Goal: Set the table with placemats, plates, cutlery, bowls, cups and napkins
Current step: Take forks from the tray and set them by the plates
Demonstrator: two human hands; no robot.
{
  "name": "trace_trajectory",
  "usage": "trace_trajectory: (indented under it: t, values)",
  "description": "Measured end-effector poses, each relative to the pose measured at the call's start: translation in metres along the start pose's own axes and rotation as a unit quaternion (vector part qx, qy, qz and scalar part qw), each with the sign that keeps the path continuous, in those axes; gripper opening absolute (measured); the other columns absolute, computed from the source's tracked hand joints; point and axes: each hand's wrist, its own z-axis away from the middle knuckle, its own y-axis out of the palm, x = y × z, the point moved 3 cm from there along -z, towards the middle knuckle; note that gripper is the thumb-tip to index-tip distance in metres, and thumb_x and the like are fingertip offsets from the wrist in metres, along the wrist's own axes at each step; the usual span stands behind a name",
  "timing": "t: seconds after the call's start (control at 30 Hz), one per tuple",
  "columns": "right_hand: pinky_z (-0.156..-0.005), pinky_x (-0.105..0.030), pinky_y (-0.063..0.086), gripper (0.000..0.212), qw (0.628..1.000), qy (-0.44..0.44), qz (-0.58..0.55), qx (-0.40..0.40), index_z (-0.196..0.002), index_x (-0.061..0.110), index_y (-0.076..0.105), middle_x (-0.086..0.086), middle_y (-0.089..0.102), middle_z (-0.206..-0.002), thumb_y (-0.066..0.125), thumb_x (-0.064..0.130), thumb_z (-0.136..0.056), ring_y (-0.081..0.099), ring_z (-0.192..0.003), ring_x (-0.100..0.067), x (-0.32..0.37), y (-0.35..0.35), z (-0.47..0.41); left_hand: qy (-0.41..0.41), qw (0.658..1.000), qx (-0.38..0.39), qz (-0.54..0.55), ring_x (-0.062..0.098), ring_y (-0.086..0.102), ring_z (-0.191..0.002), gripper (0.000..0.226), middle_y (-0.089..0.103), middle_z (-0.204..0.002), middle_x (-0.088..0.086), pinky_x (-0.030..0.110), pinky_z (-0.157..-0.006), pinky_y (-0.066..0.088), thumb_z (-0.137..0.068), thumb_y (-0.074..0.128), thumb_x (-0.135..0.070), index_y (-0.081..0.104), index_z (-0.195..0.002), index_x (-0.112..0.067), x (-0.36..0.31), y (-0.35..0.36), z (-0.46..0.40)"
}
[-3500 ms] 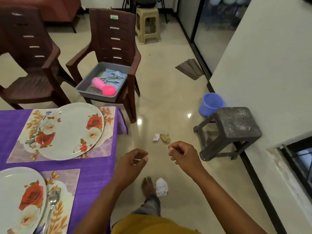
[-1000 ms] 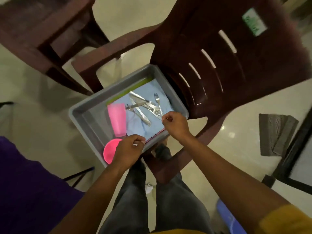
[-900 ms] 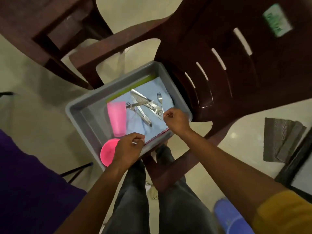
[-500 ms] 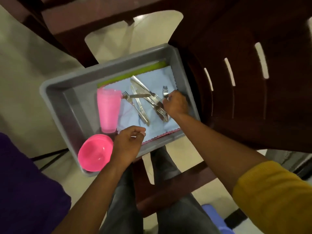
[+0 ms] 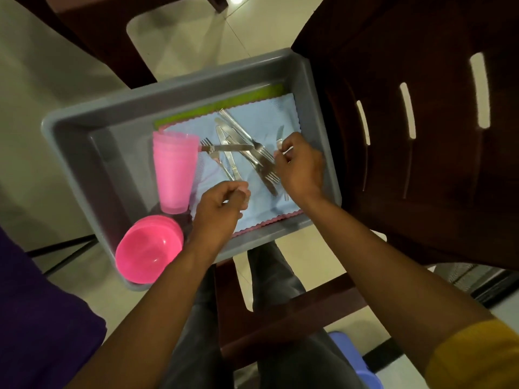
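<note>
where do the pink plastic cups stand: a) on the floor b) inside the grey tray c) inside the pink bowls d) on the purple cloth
b: the stacked pink plastic cups stand upright inside the grey plastic tray, left of the loose metal cutlery.

Since 3.5 s ago, the person has moved from the purple-covered surface to the grey tray (image 5: 84, 141) on the brown chair (image 5: 421, 164); both hands, then curled in mid-air above the floor, are now over the tray. Over the last second, the right hand (image 5: 302, 167) has advanced from the tray's near edge onto the cutlery (image 5: 238, 147) and now pinches a utensil handle (image 5: 279, 138) in its fingers. The left hand (image 5: 217, 211) has moved forward from the tray's near rim and now sits curled over the blue napkin (image 5: 261, 122), beside the pink cups (image 5: 174, 172).
</note>
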Motion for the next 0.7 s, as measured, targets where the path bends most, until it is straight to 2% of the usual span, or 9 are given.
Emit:
trace_trajectory:
  t: [0.07, 0.13, 0.23, 0.33, 0.43, 0.57, 0.63, 0.7]
  values:
    - [-0.064, -0.036, 0.060, 0.011, 0.999, -0.035, -0.015, 0.022, -0.099, 0.020, 0.059, -0.002, 0.071, -0.082, 0.068, 0.027, -0.099, 0.069, -0.073, -0.020, 0.015, -0.001, 0.017, -0.064, 0.989, 0.010, 0.131, 0.028, 0.071, -0.113, 0.025, 0.075, -0.120, 0.004, 0.046, -0.101, 0.057, -0.107, 0.056, -0.026, 0.068, -0.126, -0.016, -0.010, 0.008, -0.003]
    - [-0.071, -0.039, 0.062, 0.008, 0.995, -0.068, -0.019, 0.074, -0.104, 0.022, 0.060, -0.002, 0.071, -0.085, 0.066, 0.024, -0.099, 0.068, -0.075, -0.020, 0.030, 0.000, 0.040, -0.109, 0.968, 0.027, 0.226, 0.023, 0.071, -0.114, 0.034, 0.074, -0.123, 0.003, 0.043, -0.099, 0.058, -0.108, 0.052, -0.037, 0.064, -0.133, -0.016, -0.016, 0.016, -0.003]
    - [-0.088, -0.031, 0.059, 0.023, 0.979, -0.128, -0.003, 0.159, -0.122, 0.020, 0.065, -0.002, 0.074, -0.110, 0.066, 0.024, -0.100, 0.071, -0.095, -0.019, 0.049, 0.002, 0.071, -0.116, 0.950, 0.036, 0.289, 0.015, 0.074, -0.100, 0.037, 0.077, -0.105, 0.001, 0.033, -0.076, 0.061, -0.108, 0.051, -0.043, 0.068, -0.123, -0.014, -0.014, 0.020, -0.002]
    - [-0.093, -0.024, 0.054, 0.026, 0.966, -0.164, -0.027, 0.200, -0.124, 0.018, 0.071, 0.000, 0.076, -0.114, 0.066, 0.025, -0.099, 0.071, -0.099, -0.014, 0.055, -0.003, 0.083, -0.128, 0.947, -0.001, 0.296, 0.018, 0.075, -0.089, 0.026, 0.077, -0.096, 0.005, 0.030, -0.063, 0.058, -0.105, 0.058, -0.031, 0.071, -0.115, -0.012, -0.007, 0.012, -0.002]
    - [-0.083, -0.025, 0.058, 0.014, 0.976, -0.136, -0.040, 0.164, -0.109, 0.022, 0.075, 0.005, 0.076, -0.100, 0.066, 0.028, -0.099, 0.069, -0.086, -0.009, 0.048, -0.008, 0.069, -0.127, 0.946, 0.007, 0.298, 0.027, 0.077, -0.094, 0.031, 0.078, -0.110, 0.013, 0.037, -0.069, 0.062, -0.107, 0.050, -0.025, 0.070, -0.126, -0.010, -0.002, 0.003, -0.001]
    - [-0.078, -0.039, 0.061, 0.009, 0.992, -0.094, 0.003, 0.080, -0.101, 0.022, 0.074, 0.001, 0.076, -0.095, 0.065, 0.023, -0.097, 0.070, -0.083, -0.019, 0.037, 0.007, 0.021, -0.136, 0.949, 0.008, 0.285, 0.028, 0.076, -0.096, 0.033, 0.077, -0.115, 0.013, 0.035, -0.078, 0.063, -0.109, 0.044, -0.024, 0.067, -0.128, -0.010, 0.006, -0.005, 0.002]
    - [-0.075, -0.036, 0.060, 0.010, 0.993, -0.080, 0.042, 0.079, -0.103, 0.020, 0.073, 0.000, 0.075, -0.097, 0.065, 0.024, -0.098, 0.070, -0.085, -0.021, 0.036, 0.020, -0.002, -0.137, 0.949, 0.007, 0.283, 0.028, 0.077, -0.095, 0.032, 0.078, -0.114, 0.013, 0.034, -0.077, 0.063, -0.109, 0.045, -0.025, 0.069, -0.124, -0.011, 0.010, -0.007, 0.003]
    - [-0.071, -0.028, 0.055, 0.012, 0.992, -0.075, 0.062, 0.076, -0.106, 0.020, 0.072, 0.000, 0.074, -0.100, 0.066, 0.027, -0.100, 0.070, -0.088, -0.020, 0.039, 0.031, -0.019, -0.132, 0.949, 0.013, 0.285, 0.027, 0.077, -0.094, 0.028, 0.079, -0.112, 0.011, 0.032, -0.072, 0.063, -0.108, 0.046, -0.025, 0.069, -0.120, -0.014, 0.011, -0.009, 0.005]
